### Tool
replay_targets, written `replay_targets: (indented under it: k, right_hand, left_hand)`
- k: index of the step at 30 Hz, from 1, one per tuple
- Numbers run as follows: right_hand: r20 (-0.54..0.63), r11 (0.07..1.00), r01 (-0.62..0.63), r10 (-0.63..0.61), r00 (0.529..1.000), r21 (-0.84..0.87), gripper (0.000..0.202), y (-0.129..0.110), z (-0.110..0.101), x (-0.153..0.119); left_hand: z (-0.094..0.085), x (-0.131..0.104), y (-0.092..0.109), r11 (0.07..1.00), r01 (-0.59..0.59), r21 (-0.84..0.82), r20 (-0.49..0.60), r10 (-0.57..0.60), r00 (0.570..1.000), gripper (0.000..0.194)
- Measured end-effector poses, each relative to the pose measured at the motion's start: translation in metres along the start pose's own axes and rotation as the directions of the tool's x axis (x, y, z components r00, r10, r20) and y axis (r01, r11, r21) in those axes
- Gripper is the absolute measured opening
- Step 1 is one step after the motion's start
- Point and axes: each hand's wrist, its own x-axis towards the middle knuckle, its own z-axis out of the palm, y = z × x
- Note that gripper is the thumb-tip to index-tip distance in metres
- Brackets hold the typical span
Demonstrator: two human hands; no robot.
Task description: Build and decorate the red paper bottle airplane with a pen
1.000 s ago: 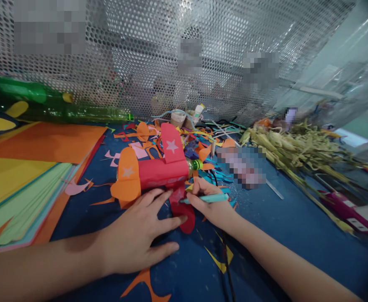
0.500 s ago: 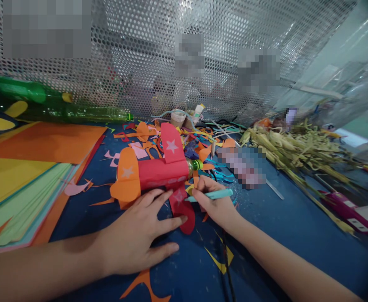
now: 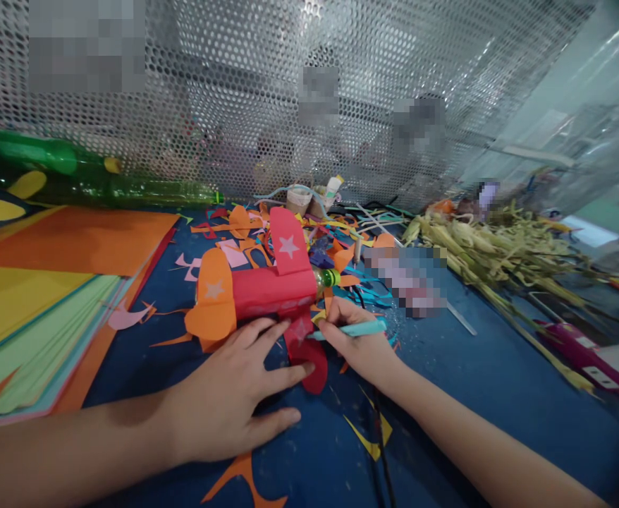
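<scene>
Blue scrap-strewn tabletop (image 3: 473, 381): flat, open left hand (image 3: 230, 395) steadies the red paper-wrapped bottle aeroplane (image 3: 267, 289) at centre; right hand (image 3: 359, 342) grips a turquoise pen (image 3: 349, 329). Uneven pressure could crease its near wing.

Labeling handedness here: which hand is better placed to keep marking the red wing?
Right, probably. The right hand grips the teal pen with its tip at the red wing. The left hand lies flat, pinning the wing beside the paper plane.

Red plane (image 3: 275, 291) — orange tail (image 3: 213, 296), pale stars; teal pen (image 3: 349, 329).
</scene>
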Motion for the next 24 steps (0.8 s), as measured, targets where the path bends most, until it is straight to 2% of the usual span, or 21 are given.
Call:
replay_targets:
  k: [3, 6, 12, 17, 24]
  right_hand:
    - [0.0, 1.0, -0.023, 0.023, 1.0, 0.021, 0.022, 0.0006, 0.0005, 0.0003]
    - [0.028, 1.0, 0.01, -0.01, 1.0, 0.01, 0.023, 0.0006, 0.0011, 0.0008]
    - [-0.007, 1.0, -0.013, 0.013, 1.0, 0.006, 0.022, 0.001, 0.0007, 0.0007]
    - [0.011, 1.0, 0.021, -0.021, 1.0, -0.019, 0.024, 0.0022, 0.0008, -0.0001]
    - [0.002, 0.997, -0.043, 0.043, 0.999, 0.061, 0.022, 0.004, 0.0016, 0.0009]
  left_hand:
    - [-0.0002, 0.0003, -0.0003, 1.0, -0.005, 0.008, 0.017, 0.004, 1.0, 0.045]
    - [-0.0002, 0.0002, -0.0005, 1.0, -0.002, 0.005, 0.022, 0.002, 1.0, 0.044]
    - [-0.0003, 0.0001, -0.0002, 1.0, 0.007, -0.002, 0.025, -0.007, 1.0, 0.045]
    - [0.0005, 0.0007, -0.0006, 1.0, 0.008, -0.011, 0.005, -0.008, 1.0, 0.043]
    - [0.0003, -0.0006, -0.0013, 1.0, -0.004, -0.004, -0.014, 0.004, 1.0, 0.045]
